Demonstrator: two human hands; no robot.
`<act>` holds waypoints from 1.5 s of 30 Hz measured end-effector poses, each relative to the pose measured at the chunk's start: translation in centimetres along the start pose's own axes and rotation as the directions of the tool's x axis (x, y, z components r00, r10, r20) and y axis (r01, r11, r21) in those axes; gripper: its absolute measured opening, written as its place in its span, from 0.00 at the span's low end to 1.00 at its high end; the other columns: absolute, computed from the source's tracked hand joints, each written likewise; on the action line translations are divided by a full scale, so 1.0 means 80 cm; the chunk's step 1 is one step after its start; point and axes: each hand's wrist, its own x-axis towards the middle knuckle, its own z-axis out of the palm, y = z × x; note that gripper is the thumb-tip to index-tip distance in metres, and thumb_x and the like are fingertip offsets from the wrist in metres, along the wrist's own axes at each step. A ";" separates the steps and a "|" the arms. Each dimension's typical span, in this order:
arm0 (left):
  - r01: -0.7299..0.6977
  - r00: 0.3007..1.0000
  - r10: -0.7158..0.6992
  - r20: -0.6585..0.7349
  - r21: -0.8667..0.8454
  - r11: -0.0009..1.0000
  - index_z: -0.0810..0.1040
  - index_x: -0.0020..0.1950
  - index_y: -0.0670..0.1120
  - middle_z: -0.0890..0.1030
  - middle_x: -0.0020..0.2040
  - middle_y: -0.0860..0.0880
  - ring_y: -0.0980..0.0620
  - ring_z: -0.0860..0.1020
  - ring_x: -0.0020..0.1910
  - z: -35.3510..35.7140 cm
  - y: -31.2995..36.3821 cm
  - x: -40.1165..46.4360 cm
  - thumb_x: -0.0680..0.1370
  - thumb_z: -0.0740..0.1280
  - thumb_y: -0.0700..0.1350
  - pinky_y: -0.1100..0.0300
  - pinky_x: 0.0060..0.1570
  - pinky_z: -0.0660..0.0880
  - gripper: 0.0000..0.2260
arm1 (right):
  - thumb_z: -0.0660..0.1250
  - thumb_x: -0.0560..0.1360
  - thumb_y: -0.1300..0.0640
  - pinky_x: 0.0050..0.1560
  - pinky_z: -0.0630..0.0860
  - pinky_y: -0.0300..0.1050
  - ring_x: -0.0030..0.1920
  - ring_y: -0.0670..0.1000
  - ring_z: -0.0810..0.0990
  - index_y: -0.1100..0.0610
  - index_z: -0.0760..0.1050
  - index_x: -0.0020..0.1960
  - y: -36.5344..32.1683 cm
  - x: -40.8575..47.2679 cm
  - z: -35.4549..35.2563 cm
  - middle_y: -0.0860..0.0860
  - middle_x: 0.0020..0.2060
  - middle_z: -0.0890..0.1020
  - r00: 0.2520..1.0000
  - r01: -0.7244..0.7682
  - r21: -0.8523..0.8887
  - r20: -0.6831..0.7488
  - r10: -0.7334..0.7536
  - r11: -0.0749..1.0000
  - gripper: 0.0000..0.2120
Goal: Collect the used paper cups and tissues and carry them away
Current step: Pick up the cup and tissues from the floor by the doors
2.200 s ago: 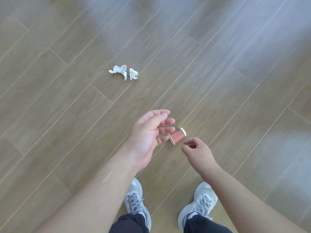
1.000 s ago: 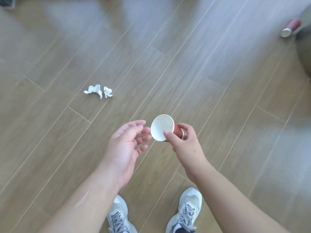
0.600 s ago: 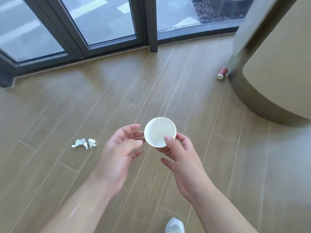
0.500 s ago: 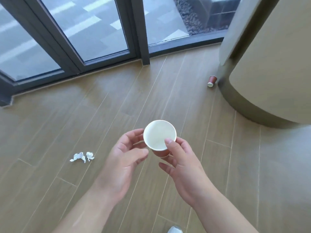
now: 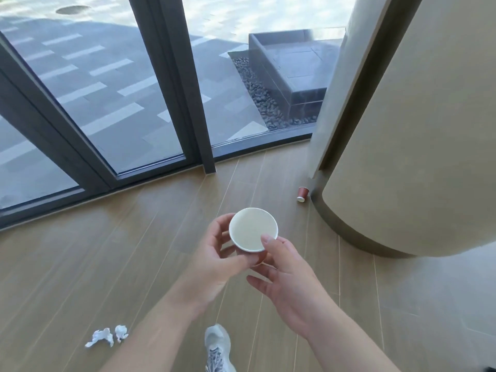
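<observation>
Both hands are gripping one paper cup (image 5: 253, 229) upright at chest height: the left hand (image 5: 218, 257) is curling round its side, the right hand (image 5: 288, 275) is pinching the rim. Squeezing could be crushing it; a loose handover could be dropping it. Counting: two cups, the second cup (image 5: 302, 194) lying by the column (image 5: 408, 146); two tissues (image 5: 107, 336) lying on the floor (image 5: 80, 264)
</observation>
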 end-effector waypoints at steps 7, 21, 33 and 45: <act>-0.028 0.999 0.027 0.040 0.035 0.999 0.79 0.58 0.62 0.85 0.58 0.51 0.51 0.84 0.58 -0.042 0.050 0.120 0.61 0.82 0.47 0.52 0.55 0.82 0.28 | 0.74 0.66 0.40 0.52 0.78 0.50 0.50 0.52 0.83 0.52 0.76 0.62 -0.086 0.080 0.052 0.51 0.47 0.82 1.000 -0.024 -0.045 -0.003 0.024 0.999 0.29; -0.101 0.988 0.099 0.119 0.014 0.995 0.76 0.62 0.54 0.84 0.55 0.58 0.60 0.81 0.56 -0.078 0.197 0.296 0.59 0.81 0.49 0.63 0.51 0.78 0.32 | 0.75 0.56 0.33 0.52 0.82 0.52 0.55 0.52 0.83 0.46 0.75 0.58 -0.256 0.170 0.106 0.53 0.57 0.80 0.971 0.078 -0.141 -0.214 -0.107 0.987 0.34; -0.068 0.997 0.066 0.051 0.041 0.997 0.77 0.62 0.55 0.84 0.58 0.55 0.56 0.81 0.59 -0.034 0.215 0.439 0.61 0.81 0.45 0.64 0.50 0.79 0.31 | 0.77 0.60 0.43 0.45 0.81 0.48 0.52 0.55 0.84 0.53 0.78 0.55 -0.318 0.300 0.010 0.56 0.55 0.81 0.968 0.052 -0.007 -0.244 -0.052 0.999 0.27; 0.076 0.997 -0.070 -0.044 0.170 0.983 0.77 0.57 0.48 0.83 0.48 0.48 0.55 0.81 0.46 0.103 0.160 0.705 0.68 0.77 0.40 0.62 0.48 0.78 0.20 | 0.67 0.74 0.50 0.51 0.78 0.48 0.53 0.50 0.79 0.48 0.74 0.56 -0.436 0.548 -0.136 0.49 0.52 0.79 0.961 -0.068 -0.310 -0.276 -0.021 0.948 0.12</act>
